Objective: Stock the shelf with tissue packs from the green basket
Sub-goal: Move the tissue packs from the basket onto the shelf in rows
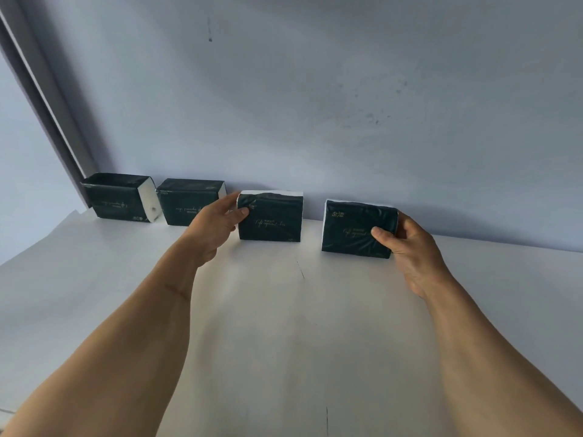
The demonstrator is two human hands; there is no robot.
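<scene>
Four dark green tissue packs stand in a row on the white shelf (284, 310) against the wall (315, 105). The left hand (217, 227) pinches the third pack (274, 220) at its 9 o'clock edge. The right hand (410, 247) grips the fourth pack (353, 230) at 3 o'clock, fingers (383, 236) wrapped on it. Two more packs (116, 200) stand at 9 o'clock.

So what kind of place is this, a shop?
Perhaps a shop or storeroom, but nothing settles it. A plain white shelf runs along a bare, scuffed wall, with four identical dark tissue packs lined up against it. No signs or price tags show.
</scene>
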